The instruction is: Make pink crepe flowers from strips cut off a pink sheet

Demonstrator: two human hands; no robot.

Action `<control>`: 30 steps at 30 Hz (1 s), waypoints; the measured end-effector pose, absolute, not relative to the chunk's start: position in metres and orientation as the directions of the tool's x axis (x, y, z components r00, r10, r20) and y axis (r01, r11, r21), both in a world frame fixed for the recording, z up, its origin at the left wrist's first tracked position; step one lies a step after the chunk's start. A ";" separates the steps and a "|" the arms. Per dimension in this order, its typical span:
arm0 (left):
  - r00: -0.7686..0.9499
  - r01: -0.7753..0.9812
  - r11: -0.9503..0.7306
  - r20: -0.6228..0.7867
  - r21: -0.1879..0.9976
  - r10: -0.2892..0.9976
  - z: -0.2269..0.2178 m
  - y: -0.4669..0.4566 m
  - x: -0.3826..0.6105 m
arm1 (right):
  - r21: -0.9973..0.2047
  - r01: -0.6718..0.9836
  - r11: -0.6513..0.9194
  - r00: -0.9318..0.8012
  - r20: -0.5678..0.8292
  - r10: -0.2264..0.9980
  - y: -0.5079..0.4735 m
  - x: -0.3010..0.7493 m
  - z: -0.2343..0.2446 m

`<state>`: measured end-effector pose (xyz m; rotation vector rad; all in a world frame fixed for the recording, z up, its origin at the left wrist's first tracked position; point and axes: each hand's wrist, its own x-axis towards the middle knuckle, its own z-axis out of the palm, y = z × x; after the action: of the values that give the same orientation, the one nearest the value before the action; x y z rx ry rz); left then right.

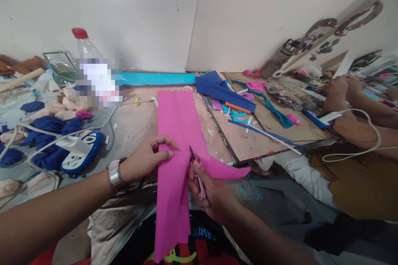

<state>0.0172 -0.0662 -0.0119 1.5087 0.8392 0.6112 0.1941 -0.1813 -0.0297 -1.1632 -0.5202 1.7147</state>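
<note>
A long pink cloth strip runs from the tabletop over its near edge down to my lap. My left hand, with a metal watch on the wrist, pinches the strip's left side between thumb and fingers. In my right hand is a small pair of scissors, gripped by the handles. Their dark blades point up and away from me, at a slit in the strip. Right of the blades, a cut flap of the pink cloth spreads out over the table edge.
Left lie blue and beige cloth pieces, a blue-white power strip and its cable. A bottle stands behind. Folded blue cloth and scraps lie right. Another person's hands are at the far right, near a second power strip.
</note>
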 end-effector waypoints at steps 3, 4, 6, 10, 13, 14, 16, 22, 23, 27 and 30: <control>0.587 0.150 0.017 -0.104 0.988 0.803 -0.011 -0.067 0.017 | -0.762 -0.474 -0.441 -0.083 -0.459 0.884 -0.182 0.194 -0.030; 0.586 0.150 0.021 -0.106 0.989 0.804 -0.011 -0.068 0.017 | -0.766 -0.472 -0.437 -0.081 -0.456 0.886 -0.182 0.194 -0.029; 0.583 0.137 0.042 -0.115 0.990 0.804 -0.012 -0.068 0.018 | -0.774 -0.464 -0.431 -0.074 -0.451 0.890 -0.182 0.194 -0.029; 0.561 0.021 0.192 -0.171 0.981 0.810 -0.016 -0.069 0.022 | -0.764 -0.472 -0.440 -0.062 -0.469 0.881 -0.182 0.194 -0.030; 0.568 -0.068 0.298 -0.209 0.952 0.796 -0.020 -0.069 0.025 | -0.742 -0.497 -0.449 -0.053 -0.491 0.870 -0.181 0.193 -0.034; 0.573 -0.075 0.312 -0.215 0.947 0.791 -0.021 -0.068 0.026 | -0.739 -0.500 -0.451 -0.053 -0.494 0.868 -0.181 0.193 -0.035; 0.579 -0.060 0.315 -0.224 0.947 0.784 -0.021 -0.068 0.026 | -0.743 -0.494 -0.453 -0.054 -0.493 0.868 -0.181 0.194 -0.036; 0.570 -0.012 0.295 -0.236 0.955 0.787 -0.019 -0.067 0.022 | -0.753 -0.444 -0.486 -0.104 -0.496 0.862 -0.188 0.200 -0.034; 0.566 -0.016 0.295 -0.234 0.955 0.790 -0.018 -0.067 0.022 | -0.757 -0.433 -0.489 -0.104 -0.497 0.862 -0.189 0.201 -0.034; 0.552 -0.038 0.311 -0.239 0.950 0.799 -0.016 -0.068 0.023 | -0.759 -0.399 -0.514 -0.112 -0.516 0.849 -0.191 0.202 -0.034; 0.569 -0.026 0.333 -0.260 0.943 0.780 -0.014 -0.069 0.022 | -0.764 -0.410 -0.498 -0.097 -0.506 0.857 -0.190 0.200 -0.032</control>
<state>0.0223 -0.0689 -0.0142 1.1168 0.8210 0.6118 0.2005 -0.1905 -0.0321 -1.2378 -0.5521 1.7466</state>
